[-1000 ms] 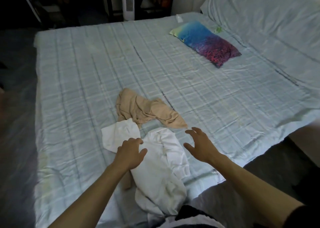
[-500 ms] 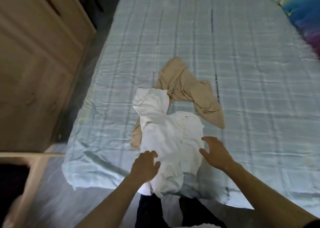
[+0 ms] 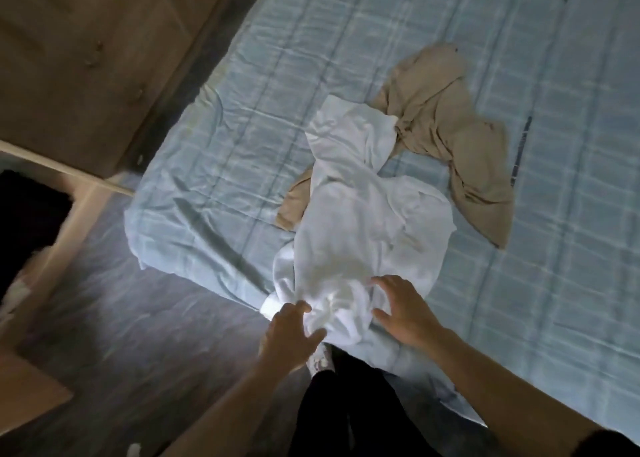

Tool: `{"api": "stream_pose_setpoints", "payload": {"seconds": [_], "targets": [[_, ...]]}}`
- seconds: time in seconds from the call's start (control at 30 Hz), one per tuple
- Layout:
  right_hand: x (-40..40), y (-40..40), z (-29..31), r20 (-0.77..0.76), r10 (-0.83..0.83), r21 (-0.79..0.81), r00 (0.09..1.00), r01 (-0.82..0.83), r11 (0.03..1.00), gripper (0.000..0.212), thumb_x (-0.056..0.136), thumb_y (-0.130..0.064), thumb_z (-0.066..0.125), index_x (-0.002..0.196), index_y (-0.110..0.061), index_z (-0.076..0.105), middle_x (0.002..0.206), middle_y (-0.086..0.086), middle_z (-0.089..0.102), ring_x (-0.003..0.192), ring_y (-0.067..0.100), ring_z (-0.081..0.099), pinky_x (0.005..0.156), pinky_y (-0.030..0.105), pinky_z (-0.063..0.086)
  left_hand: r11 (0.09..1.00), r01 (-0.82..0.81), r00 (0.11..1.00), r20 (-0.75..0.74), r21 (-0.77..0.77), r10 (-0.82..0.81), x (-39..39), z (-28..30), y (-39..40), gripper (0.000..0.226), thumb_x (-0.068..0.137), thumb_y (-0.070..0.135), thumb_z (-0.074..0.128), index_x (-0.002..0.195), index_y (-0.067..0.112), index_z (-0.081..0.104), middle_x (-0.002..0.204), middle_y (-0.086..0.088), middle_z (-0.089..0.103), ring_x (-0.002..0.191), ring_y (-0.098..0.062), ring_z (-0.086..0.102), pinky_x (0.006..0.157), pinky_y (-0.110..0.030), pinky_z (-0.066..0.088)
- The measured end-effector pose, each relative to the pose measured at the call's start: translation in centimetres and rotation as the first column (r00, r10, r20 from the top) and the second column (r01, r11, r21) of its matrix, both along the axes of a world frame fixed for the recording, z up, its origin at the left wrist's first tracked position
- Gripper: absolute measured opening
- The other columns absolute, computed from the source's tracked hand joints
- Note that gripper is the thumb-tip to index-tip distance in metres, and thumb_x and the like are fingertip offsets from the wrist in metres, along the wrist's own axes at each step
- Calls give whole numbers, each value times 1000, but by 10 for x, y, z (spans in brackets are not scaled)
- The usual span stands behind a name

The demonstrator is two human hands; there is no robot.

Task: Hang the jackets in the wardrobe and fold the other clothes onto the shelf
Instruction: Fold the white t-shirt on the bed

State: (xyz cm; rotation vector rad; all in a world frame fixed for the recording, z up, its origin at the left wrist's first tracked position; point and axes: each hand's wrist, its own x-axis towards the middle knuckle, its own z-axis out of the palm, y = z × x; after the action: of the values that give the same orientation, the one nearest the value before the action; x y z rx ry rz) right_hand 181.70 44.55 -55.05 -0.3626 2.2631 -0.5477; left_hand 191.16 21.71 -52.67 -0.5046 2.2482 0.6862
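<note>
Lying crumpled at the near edge of the bed (image 3: 554,283), w/ its lower end bunched right at the corner, is the white top (image 3: 363,228), part of it draped over the tan top (image 3: 446,127); the tan one spreads away from the white top toward the far side of the bed, a small flap of it also showing from under the white top's other side. Left hand (image 3: 289,338) sits at the bunched lower end of the white top, fingers spread & slightly curled, tips touching the cloth; can't tell if any fabric is actually pinched. Right hand (image 3: 403,314) is just beside it on the same bunched end, fingers splayed, palm down on the fabric, not closed on anything. Both forearms bare. Person's dark trousers (image 3: 346,404) show just below the white top, against the bed edge. Bed cover is pale blue w/ a grid pattern, wrinkled near the corner. A wooden cabinet (image 3: 86,58) w/ small knobs stands off the bed's corner, well apart from the white top, grey floor (image 3: 121,318) between
</note>
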Motion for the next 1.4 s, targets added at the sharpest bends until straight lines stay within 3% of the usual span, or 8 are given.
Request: {"api": "stream_pose_setpoints", "payload": {"seconds": [0.13,0.33,0.5,0.63,0.83,1.0,1.2,1.4], "targets": [[-9,-15,-23,-16,-5,9,1000,5,1000,58,83,-34,72,135,-27,46,131,1,50,122,24,46,101,38,43,984,-176,982,-64,13,177,10,-31,19,78,76,49,75,140,25,36,132,0,44,119,-23,53,99,-37,45],[16,-45,-40,-247,157,211,956,-105,972,75,57,-44,76,124,-23,50,112,3,49,102,26,49,79,38,46,963,-259,956,-163,-79,244,19,-51,28,48,83,8,63,125,22,44,123,-1,46,95,-28,63,82,-38,50],[17,-53,-34,-242,89,205,966,-38,978,41,83,-9,60,123,-17,56,113,7,54,98,29,60,81,37,48,945,-328,907,-286,-16,310,25,-38,4,27,80,2,59,103,15,60,104,-6,58,90,-30,60,79,-41,49],[-2,-49,-5,-285,27,96,958,0,995,25,94,-15,54,118,-17,63,112,3,60,97,23,63,86,33,52,963,-267,870,-422,33,256,23,-7,-23,16,83,4,64,95,14,62,94,-3,59,82,-20,56,74,-29,45],[-38,-48,89,-488,-109,-93,866,73,993,18,94,-16,62,111,-13,65,97,4,70,88,23,68,85,40,55,986,-159,752,-642,41,148,-19,82,-51,12,85,7,65,93,15,64,88,-3,61,77,-23,60,73,-35,49],[-71,-49,202,-585,-319,-305,745,163,938,9,97,-9,55,95,-8,63,83,3,63,73,23,58,62,21,29,999,-47,568,-823,-14,16,-81,176,-76,3,88,14,65,88,15,62,80,-6,64,72,-28,61,66,-37,49],[-79,-29,358,-712,-462,-469,528,132,873,10,96,-12,58,89,-19,55,66,-14,53,61,5,51,58,8,36,993,64,303,-946,-97,-112,-138,306,-84,11,83,5,68,87,15,65,80,-6,66,74,-28,61,65,-33,41],[-70,-3,463,-777,-517,-517,360,106,850,15,97,-14,58,84,-7,54,66,6,56,60,13,48,57,11,35,978,185,101,-988,-101,-121,-152,410,-68,18,79,0,64,84,17,63,78,-1,63,74,-21,57,67,-33,40]]}}
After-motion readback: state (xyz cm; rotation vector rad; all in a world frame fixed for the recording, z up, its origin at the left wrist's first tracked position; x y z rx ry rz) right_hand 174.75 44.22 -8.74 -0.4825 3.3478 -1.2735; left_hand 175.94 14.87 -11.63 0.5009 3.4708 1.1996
